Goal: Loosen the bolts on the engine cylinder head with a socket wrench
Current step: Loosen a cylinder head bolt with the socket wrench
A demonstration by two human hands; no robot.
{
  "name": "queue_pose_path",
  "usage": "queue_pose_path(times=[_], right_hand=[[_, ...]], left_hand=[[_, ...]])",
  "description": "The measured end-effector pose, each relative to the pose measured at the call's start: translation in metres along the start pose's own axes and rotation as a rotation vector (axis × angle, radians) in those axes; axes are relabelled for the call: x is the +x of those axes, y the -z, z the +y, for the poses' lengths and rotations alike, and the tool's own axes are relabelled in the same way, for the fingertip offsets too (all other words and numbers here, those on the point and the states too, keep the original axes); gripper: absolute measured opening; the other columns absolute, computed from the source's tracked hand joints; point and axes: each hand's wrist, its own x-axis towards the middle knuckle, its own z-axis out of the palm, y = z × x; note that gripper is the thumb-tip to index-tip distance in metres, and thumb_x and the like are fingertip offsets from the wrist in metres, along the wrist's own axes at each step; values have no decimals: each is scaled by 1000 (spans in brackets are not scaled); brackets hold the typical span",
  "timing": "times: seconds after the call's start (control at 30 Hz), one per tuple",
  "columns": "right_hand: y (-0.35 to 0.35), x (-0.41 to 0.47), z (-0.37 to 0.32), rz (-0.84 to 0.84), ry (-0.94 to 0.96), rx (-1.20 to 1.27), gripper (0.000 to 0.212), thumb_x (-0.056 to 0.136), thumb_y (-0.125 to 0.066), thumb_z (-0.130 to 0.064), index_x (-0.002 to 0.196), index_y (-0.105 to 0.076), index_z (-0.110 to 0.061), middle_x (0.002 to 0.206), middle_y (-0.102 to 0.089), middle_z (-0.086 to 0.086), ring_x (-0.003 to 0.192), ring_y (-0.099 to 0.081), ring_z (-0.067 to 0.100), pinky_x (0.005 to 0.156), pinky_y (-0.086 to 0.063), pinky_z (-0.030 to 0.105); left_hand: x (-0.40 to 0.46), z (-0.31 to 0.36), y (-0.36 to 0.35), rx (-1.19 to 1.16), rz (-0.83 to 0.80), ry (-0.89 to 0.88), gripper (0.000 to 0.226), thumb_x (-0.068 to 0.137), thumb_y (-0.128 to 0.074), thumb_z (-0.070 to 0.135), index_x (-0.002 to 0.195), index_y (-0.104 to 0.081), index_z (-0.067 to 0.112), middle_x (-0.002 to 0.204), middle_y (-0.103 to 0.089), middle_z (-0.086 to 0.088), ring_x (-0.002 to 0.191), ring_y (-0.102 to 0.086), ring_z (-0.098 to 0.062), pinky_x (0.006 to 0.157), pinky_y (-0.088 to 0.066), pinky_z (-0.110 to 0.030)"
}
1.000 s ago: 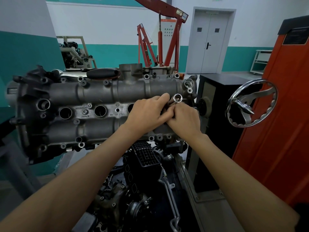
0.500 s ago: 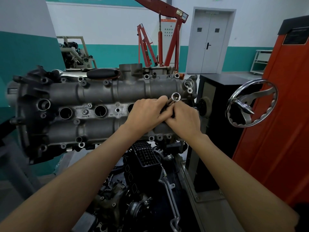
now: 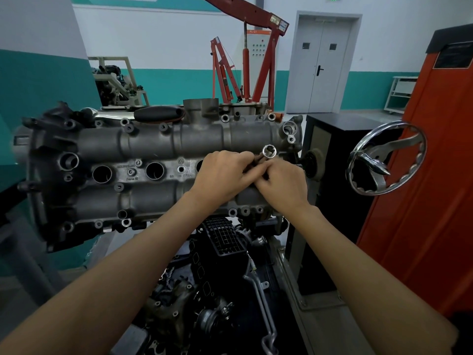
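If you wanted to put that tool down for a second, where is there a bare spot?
The black cabinet top, between the engine cylinder head and the orange machine, looks bare. So does the grey floor plate beneath it. Below both hands and the socket, engine parts crowd everything.

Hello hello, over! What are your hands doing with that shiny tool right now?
Left hand and right hand both gripping the socket wrench. Socket's open end faces up, off any bolt. Cylinder head behind, nothing blocking.

Two bare forearms, two bare hands.
No sleeves, gloves, watch or rings on left hand [image 3: 222, 175] or right hand [image 3: 284, 184].
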Motion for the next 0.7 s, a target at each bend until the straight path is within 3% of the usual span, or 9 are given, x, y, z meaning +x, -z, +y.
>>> queue_pose_path(times=[0.13,0.2,0.33,0.5,0.7], right_hand=[[1,1,-1,-19,-12,6,25,81,-61,-26,63,-43,-26,53,-28,-19,48,-29,3,46,-14,16],[2,1,0,-54,-20,11,12,78,-57,-28,70,-50,-22,58,-28,-17,52,-33,5,46,-15,16],[0,2,1,-84,-34,8,19,75,-47,-32,84,-55,-17,61,-29,-19,57,-35,5,47,-17,16],[1,1,-2,-60,-37,26,13,76,-48,-34,73,-40,-25,57,-36,-16,51,-37,8,46,-19,16],[1,-1,-3,-26,-9,49,19,78,-49,-36,63,-50,-25,50,-27,-22,47,-32,2,46,-17,16]], left_hand=[[-1,1,-1,36,-33,8,52,86,-36,53,72,-54,6,58,-56,-4,52,-53,-24,49,-41,-35],[0,2,-1,36,-35,16,52,80,-27,52,82,-54,8,65,-57,-3,57,-53,-24,51,-42,-37],[0,3,-1,65,-60,11,52,79,-24,49,91,-54,9,78,-59,-3,61,-54,-25,55,-44,-39],[1,0,-3,55,-74,18,39,94,-45,39,81,-56,4,70,-59,-6,60,-55,-26,54,-42,-39],[0,0,-1,15,-28,14,51,90,-47,44,61,-55,3,51,-54,-8,47,-51,-26,46,-39,-34]])
